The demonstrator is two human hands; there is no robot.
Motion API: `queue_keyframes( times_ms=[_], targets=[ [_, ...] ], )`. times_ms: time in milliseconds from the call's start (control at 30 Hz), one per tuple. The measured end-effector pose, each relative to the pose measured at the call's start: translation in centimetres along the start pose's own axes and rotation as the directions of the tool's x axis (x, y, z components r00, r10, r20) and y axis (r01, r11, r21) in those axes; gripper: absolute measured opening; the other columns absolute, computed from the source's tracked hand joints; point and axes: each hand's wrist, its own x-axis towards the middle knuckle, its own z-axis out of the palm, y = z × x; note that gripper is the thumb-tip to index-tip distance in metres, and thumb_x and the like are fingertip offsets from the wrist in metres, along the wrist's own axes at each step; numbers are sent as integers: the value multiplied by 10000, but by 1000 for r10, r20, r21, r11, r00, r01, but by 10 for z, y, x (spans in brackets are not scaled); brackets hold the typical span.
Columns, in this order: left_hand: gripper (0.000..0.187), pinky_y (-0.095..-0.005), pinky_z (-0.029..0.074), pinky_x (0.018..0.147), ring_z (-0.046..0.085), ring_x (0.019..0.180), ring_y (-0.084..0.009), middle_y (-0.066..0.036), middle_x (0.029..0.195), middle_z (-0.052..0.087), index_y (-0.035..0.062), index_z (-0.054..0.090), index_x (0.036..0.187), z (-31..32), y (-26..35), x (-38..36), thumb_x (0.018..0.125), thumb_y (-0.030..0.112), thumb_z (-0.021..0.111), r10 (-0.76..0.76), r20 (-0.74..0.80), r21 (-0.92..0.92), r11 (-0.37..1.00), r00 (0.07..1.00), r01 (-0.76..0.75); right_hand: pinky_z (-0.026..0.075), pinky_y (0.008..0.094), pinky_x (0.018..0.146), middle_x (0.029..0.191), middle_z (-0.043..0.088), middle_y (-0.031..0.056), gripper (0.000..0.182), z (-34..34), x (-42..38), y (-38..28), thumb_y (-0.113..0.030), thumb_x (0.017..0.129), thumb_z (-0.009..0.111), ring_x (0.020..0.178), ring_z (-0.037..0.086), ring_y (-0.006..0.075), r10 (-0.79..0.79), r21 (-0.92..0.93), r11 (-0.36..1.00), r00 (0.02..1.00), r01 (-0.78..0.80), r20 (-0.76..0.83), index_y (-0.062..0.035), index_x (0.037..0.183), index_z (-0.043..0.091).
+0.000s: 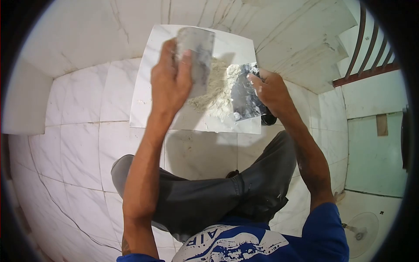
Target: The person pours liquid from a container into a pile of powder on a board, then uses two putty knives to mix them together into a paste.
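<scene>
My left hand [172, 78] is closed on a flat grey metal scraper blade [198, 50], held up on edge above the left part of a white board [148, 105]. My right hand [270, 89] grips a second, darker scraper blade [244, 96] smeared with white paste, at the board's right side. Between the two blades lies a heap of greyish powder and pale paste [214, 89]. The right blade touches the pale side of the heap. How the fingers wrap behind each blade is partly hidden.
The board rests over a marble-patterned tiled floor [78, 153], close to a streaked wall [152, 17]. My bent legs [196, 196] are in front of it. A thin cable [56, 203] runs along the floor at left. Dark red bars [366, 48] stand at upper right.
</scene>
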Motion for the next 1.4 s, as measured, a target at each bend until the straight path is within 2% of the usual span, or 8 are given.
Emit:
queue_keyframes(
  times_ms=[133,433,633,700,1033,1233,1333,1400],
  targets=[
    [284,-447,518,590,657,655,-390,-221,692,630,-8,548,1194,25,30,-21,966,161,560,104,102,72,991,989,-111,461,433,657,694,589,246,346,13,3,-2,-247,918,553,620,564,297,-23,-34,999,997,21,-77,82,818,590],
    [297,-393,518,583,659,629,-326,-185,754,653,45,540,1210,60,25,-32,921,57,603,208,79,129,968,975,-217,476,421,647,718,602,266,249,36,-8,-11,-168,922,565,644,608,390,-183,158,963,958,220,-219,73,878,605],
    [294,-411,520,569,663,698,-338,-175,861,667,17,544,1173,49,11,-25,890,31,621,133,75,209,967,988,-147,453,389,592,648,580,187,242,15,-23,-14,-202,931,590,549,514,302,-89,-38,996,992,86,-85,36,886,590],
    [280,-405,518,581,665,712,-331,-161,844,670,34,551,1170,40,8,-21,900,40,626,93,93,240,964,991,-113,451,374,593,643,570,160,240,6,-31,-10,-209,938,595,561,516,254,-139,66,987,982,148,-124,27,894,593],
    [303,-362,529,842,667,933,-287,-121,1004,675,33,657,1043,1,7,-11,796,-140,633,334,369,-4,934,868,-358,400,268,590,681,548,26,185,-59,-24,25,-165,966,595,631,451,89,-65,179,978,968,111,-244,13,969,644],
    [312,-482,462,1006,631,982,-279,-62,987,650,95,694,988,-10,1,-12,731,-82,699,467,371,15,861,803,-508,440,279,625,790,601,62,130,-56,-37,22,-34,926,597,670,521,134,-256,99,953,934,288,-249,-10,1042,651],
    [318,-505,455,1026,638,988,-267,-54,990,651,112,706,976,-12,0,-13,717,-72,722,481,374,23,850,793,-526,497,326,719,941,651,81,249,-52,-31,31,65,849,616,800,608,225,-708,-163,706,675,690,-208,-52,1064,663],
    [314,-510,453,1030,641,994,-262,-49,990,652,117,710,971,-13,1,-14,715,-63,732,480,385,27,848,788,-530,511,360,777,1012,659,77,337,-56,-31,28,94,787,636,902,619,265,-806,-229,589,584,775,-94,-78,1074,674]
  ],
)
